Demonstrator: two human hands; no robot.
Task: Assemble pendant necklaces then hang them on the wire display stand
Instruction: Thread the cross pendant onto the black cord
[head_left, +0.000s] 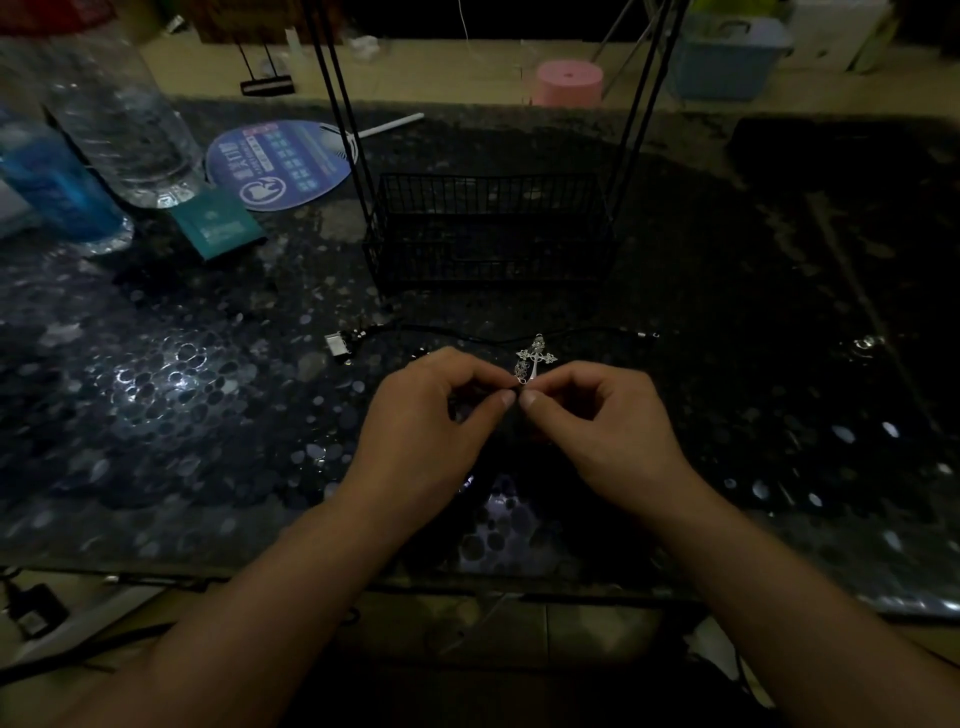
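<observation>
We've got both hands meeting at the middle of the table. Right hand (602, 415) pinches the lower tip of the silver cross pendant (535, 359) between thumb and forefinger; the cross stands up and away from us, long axis roughly vertical in the head view, tilted a little right at the top. Left hand (441, 410) has thumb and forefinger pressed together right beside the right's fingertips, almost touching. It looks like it's nipping something fine at the pendant's end, probably a ring or the cord, but the light is too poor to tell what.

Black cord (467, 338) lies flat on the table just beyond the hands, running left to right, crosswise to the pendant's axis. Its metal ends sit well apart, one at the left (337, 345), one at the right (647, 335). Neither hand is clearly nearer a cord end.

Our read: we're still joining pendant to cord, nothing hung yet. The wire display stand (488, 234) sits straight ahead past the cord, basket base on the table, uprights rising out of frame.

Off to the left: a fan (280, 163), a teal box (218, 223), bottles (119, 119).
</observation>
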